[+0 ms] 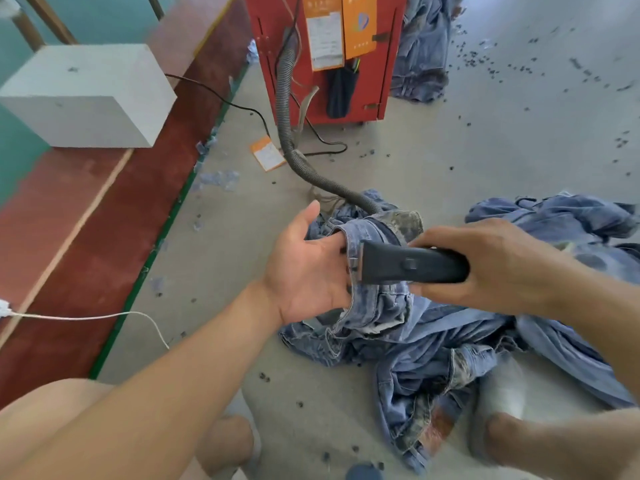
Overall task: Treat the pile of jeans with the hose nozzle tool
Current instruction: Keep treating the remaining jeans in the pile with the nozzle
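a: denim is bunched over your left hand, the fingers tucked inside the folded waistband so you can't tell how they lie, only that the palm faces up and the thumb is free.

b: and your right hand?

a: its fingers are curled tight round the dark hose nozzle tool, whose flat mouth sits against the waistband, just beside your left palm. the grey ribbed hose runs from behind that fold back to the red machine, which stands well beyond the nozzle.

b: how far along are you?

a: early or midway, by my reading. you're on 1 garment; the pile of jeans sprawls below and right of the nozzle, all of it left to do or sort. more denim lies far past the nozzle, by the machine; whether it's finished you can't tell. dark scraps dot the floor beyond.
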Action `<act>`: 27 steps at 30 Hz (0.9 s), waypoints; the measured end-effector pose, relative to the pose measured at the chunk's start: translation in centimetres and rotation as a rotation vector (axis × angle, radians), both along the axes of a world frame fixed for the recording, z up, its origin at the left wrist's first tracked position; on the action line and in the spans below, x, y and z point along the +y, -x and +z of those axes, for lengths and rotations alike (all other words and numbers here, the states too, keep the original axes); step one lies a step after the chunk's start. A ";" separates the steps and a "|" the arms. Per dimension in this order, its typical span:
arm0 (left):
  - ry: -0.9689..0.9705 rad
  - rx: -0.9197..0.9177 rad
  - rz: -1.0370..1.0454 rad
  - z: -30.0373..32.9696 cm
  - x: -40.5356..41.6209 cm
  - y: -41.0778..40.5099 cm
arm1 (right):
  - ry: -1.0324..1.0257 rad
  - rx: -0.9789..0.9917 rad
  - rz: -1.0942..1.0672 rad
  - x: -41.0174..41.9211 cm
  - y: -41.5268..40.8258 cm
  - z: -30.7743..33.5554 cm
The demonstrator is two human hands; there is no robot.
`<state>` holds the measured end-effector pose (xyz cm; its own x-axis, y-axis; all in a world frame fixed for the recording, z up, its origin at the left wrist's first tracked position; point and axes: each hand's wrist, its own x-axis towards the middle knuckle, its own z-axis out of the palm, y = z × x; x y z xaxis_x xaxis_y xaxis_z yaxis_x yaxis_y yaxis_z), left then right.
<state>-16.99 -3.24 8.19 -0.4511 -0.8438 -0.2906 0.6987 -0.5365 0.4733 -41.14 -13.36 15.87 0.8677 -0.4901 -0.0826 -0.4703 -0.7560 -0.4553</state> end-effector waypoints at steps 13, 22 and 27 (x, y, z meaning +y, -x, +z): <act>0.110 0.033 -0.053 -0.4 -0.6 1.4 | 0.097 0.104 -0.057 0.5 -0.2 0.6; 0.119 0.050 -0.003 -0.4 -0.6 1.0 | 0.018 0.085 -0.142 -0.5 -0.2 1.3; -0.007 0.049 0.006 -1.2 -0.3 1.9 | -0.136 -0.102 -0.121 1.6 -1.9 0.7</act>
<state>-18.88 -3.51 7.03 -0.4598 -0.8447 -0.2739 0.7240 -0.5352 0.4351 -39.20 -11.72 16.53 0.8103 -0.5818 -0.0704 -0.5007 -0.6247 -0.5992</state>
